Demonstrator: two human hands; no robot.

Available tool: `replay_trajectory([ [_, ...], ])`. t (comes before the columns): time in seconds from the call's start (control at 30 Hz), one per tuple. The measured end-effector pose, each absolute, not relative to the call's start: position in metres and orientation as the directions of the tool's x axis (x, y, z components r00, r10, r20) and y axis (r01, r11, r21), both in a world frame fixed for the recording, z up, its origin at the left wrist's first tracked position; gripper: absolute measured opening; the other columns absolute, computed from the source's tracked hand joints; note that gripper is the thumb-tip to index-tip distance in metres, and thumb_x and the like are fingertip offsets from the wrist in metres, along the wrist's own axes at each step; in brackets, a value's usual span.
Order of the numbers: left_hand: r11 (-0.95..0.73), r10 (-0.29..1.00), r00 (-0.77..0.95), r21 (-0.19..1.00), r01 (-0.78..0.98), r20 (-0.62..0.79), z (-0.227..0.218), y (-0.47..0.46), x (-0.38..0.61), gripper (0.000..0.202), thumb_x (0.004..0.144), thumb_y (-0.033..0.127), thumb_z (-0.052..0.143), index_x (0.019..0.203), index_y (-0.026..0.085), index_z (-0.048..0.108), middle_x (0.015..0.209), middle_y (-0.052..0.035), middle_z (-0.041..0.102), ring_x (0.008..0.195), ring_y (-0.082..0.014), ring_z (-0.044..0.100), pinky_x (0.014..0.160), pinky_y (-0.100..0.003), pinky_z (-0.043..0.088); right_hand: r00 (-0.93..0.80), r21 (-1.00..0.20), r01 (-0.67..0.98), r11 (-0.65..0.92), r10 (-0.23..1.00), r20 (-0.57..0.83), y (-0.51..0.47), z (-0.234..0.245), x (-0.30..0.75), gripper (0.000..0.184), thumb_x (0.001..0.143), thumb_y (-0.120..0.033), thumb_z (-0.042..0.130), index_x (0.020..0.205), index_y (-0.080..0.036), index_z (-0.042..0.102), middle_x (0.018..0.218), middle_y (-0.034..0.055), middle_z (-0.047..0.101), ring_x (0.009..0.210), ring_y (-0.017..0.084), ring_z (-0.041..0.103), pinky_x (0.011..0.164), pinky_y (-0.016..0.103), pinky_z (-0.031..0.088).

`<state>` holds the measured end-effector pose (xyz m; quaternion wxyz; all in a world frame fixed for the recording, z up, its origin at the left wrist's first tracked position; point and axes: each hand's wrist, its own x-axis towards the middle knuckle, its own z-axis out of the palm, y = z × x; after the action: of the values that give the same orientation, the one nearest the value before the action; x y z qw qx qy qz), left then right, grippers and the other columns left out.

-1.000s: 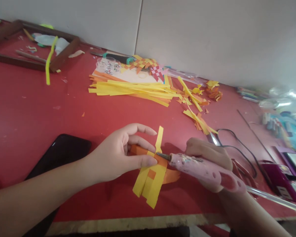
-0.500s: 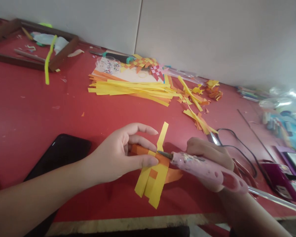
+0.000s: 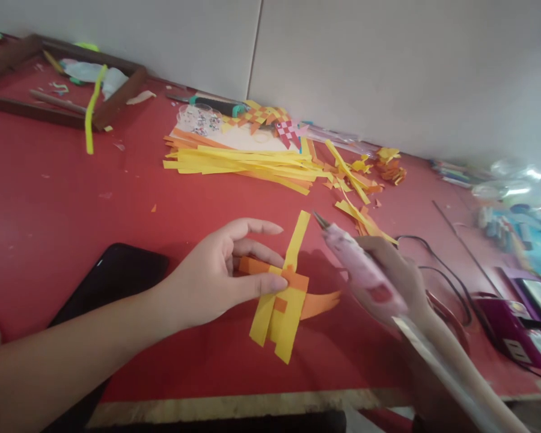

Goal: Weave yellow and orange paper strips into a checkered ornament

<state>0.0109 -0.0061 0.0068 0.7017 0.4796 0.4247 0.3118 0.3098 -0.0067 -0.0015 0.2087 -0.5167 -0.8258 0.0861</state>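
A small weave of yellow and orange paper strips (image 3: 283,300) lies on the red table (image 3: 72,192) near the front edge. My left hand (image 3: 220,276) presses on its left side, thumb and fingers stretched flat over the strips, index finger raised. My right hand (image 3: 397,276) is wrapped round a pink glue gun (image 3: 358,264), blurred by motion. The gun's nozzle points up and away, lifted clear of the weave. One yellow strip sticks up from the weave toward the nozzle.
A black phone (image 3: 112,276) lies under my left forearm. A pile of yellow and orange strips (image 3: 247,162) and woven pieces (image 3: 270,120) sit further back. A wooden frame (image 3: 72,90) is at the far left. A black cord (image 3: 437,270) and purple box (image 3: 514,325) lie right.
My right hand pulled the glue gun off the weave and swung it up and to the right. The left hand stayed pressed on the strips.
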Motion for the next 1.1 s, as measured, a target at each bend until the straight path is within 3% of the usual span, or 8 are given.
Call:
replay_trajectory([
  [0.23,0.315,0.857,0.413,0.948,0.055,-0.309,0.007,-0.008,0.009,0.056,0.077,0.039,0.085,0.123,0.029,0.056,0.094,0.0034,0.072,0.079,-0.0108,0.07,0.069,-0.018,0.053,-0.482,0.011,0.876,0.483,0.873,0.069,0.02,-0.012,0.334,0.054,0.069,-0.003,0.046,0.115,-0.024,0.065,0.103,0.0087,0.072,0.098,0.028,0.066,0.085,0.045,0.044],
  [0.33,0.302,0.858,0.419,0.952,0.053,-0.296,0.005,-0.008,0.011,0.054,0.076,0.037,0.085,0.122,0.028,0.057,0.094,0.0028,0.071,0.081,-0.0117,0.07,0.07,-0.02,0.054,-0.4,0.11,0.916,0.386,0.9,0.176,0.022,-0.003,0.335,0.055,0.072,-0.001,0.046,0.114,-0.026,0.071,0.12,0.0117,0.068,0.113,0.034,0.062,0.092,0.052,0.043],
  [0.4,0.297,0.859,0.425,0.954,0.042,-0.286,0.004,-0.008,0.012,0.055,0.076,0.037,0.085,0.121,0.026,0.057,0.094,0.0023,0.071,0.081,-0.0125,0.07,0.072,-0.021,0.054,-0.32,0.004,0.943,0.334,0.901,0.293,0.018,0.009,0.323,0.048,0.077,-0.005,0.048,0.115,-0.026,0.071,0.123,0.0116,0.068,0.116,0.035,0.061,0.096,0.054,0.045],
  [0.47,0.286,0.857,0.441,0.958,0.029,-0.269,0.004,-0.008,0.013,0.055,0.076,0.036,0.085,0.121,0.025,0.057,0.092,0.0021,0.07,0.082,-0.0131,0.071,0.074,-0.023,0.054,-0.238,-0.278,0.905,0.322,0.925,0.298,0.011,0.021,0.3,0.032,0.085,-0.017,0.056,0.111,-0.023,0.072,0.112,0.0106,0.073,0.103,0.03,0.068,0.089,0.047,0.053],
  [0.57,0.252,0.849,0.474,0.967,0.027,-0.235,0.003,-0.008,0.014,0.053,0.076,0.035,0.084,0.12,0.024,0.057,0.091,0.0019,0.07,0.084,-0.0138,0.071,0.077,-0.024,0.054,-0.208,-0.738,0.659,0.144,0.978,0.005,0.001,0.033,0.258,0.027,0.09,-0.042,0.063,0.103,-0.023,0.075,0.094,0.007,0.078,0.079,0.022,0.072,0.065,0.034,0.057],
  [0.63,0.235,0.851,0.476,0.971,0.033,-0.222,0.003,-0.008,0.013,0.052,0.076,0.033,0.084,0.12,0.024,0.057,0.091,0.0018,0.07,0.085,-0.0143,0.071,0.077,-0.025,0.054,-0.281,-0.857,0.512,0.062,0.955,-0.099,-0.002,0.036,0.235,0.027,0.086,-0.045,0.068,0.095,-0.021,0.076,0.089,0.0051,0.077,0.078,0.019,0.071,0.067,0.03,0.057],
  [0.83,0.198,0.862,0.469,0.979,0.039,-0.193,0.001,-0.006,0.012,0.047,0.076,0.032,0.083,0.113,0.022,0.057,0.088,0.001,0.069,0.086,-0.0163,0.07,0.078,-0.029,0.053,-0.225,-0.913,0.401,0.081,0.974,-0.013,-0.008,0.033,0.213,0.015,0.085,-0.032,0.071,0.08,-0.018,0.073,0.072,0.0002,0.069,0.064,0.012,0.062,0.057,0.025,0.05],
  [1.1,0.24,0.882,0.399,0.968,0.081,-0.252,0.0,-0.006,0.016,0.046,0.072,0.034,0.084,0.108,0.021,0.059,0.089,0.0009,0.063,0.083,-0.0176,0.068,0.076,-0.032,0.054,-0.189,-0.785,0.487,0.383,0.924,0.334,-0.029,0.012,0.214,0.009,0.088,-0.017,0.069,0.091,-0.024,0.073,0.086,0.0,0.075,0.078,0.015,0.069,0.071,0.029,0.056],
])
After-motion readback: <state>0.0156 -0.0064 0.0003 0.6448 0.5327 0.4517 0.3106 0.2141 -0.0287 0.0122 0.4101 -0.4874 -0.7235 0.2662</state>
